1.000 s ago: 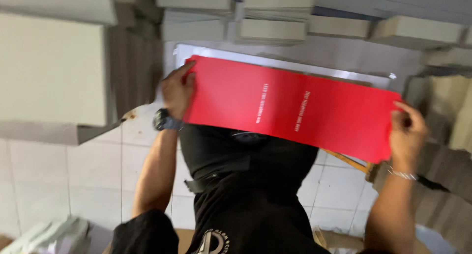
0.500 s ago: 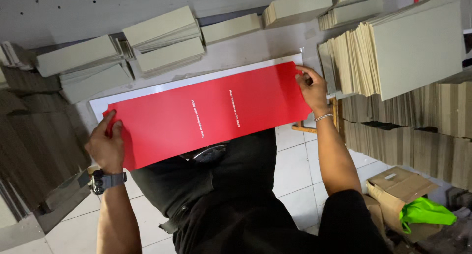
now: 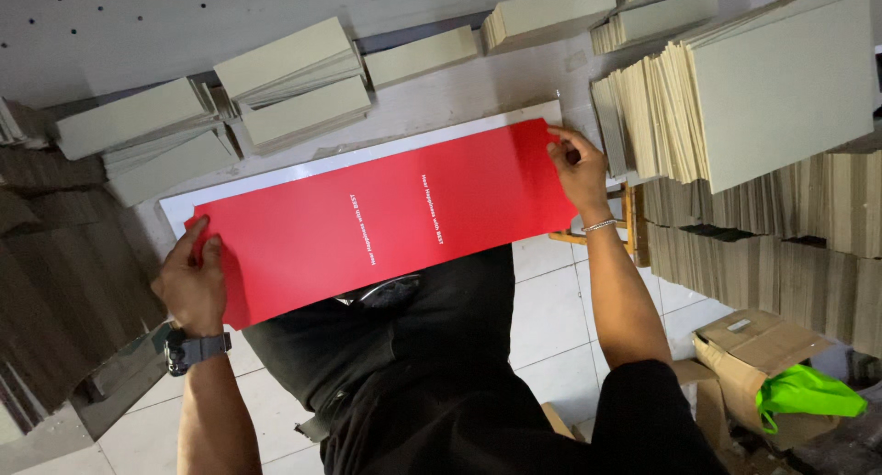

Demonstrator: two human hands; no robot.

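Fingers of the left hand (image 3: 191,287) pinch the long red sheet (image 3: 386,216) at its nine o'clock end; the right hand (image 3: 581,170) grips the three o'clock end. The sheet lies over a white board (image 3: 276,170). Grey board stacks (image 3: 294,80) crowd twelve o'clock, taller piles (image 3: 735,98) at two, and a cardboard box (image 3: 749,346) at four.

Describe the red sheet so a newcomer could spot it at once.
On the grey worktable, between stacks of grey board, lies a white panel. The long red sheet lies over it, left hand and right hand at its ends; nothing else is red.

A brown cardboard box (image 3: 753,360) (lower right, on the floor) holds a crumpled green bag (image 3: 807,392).
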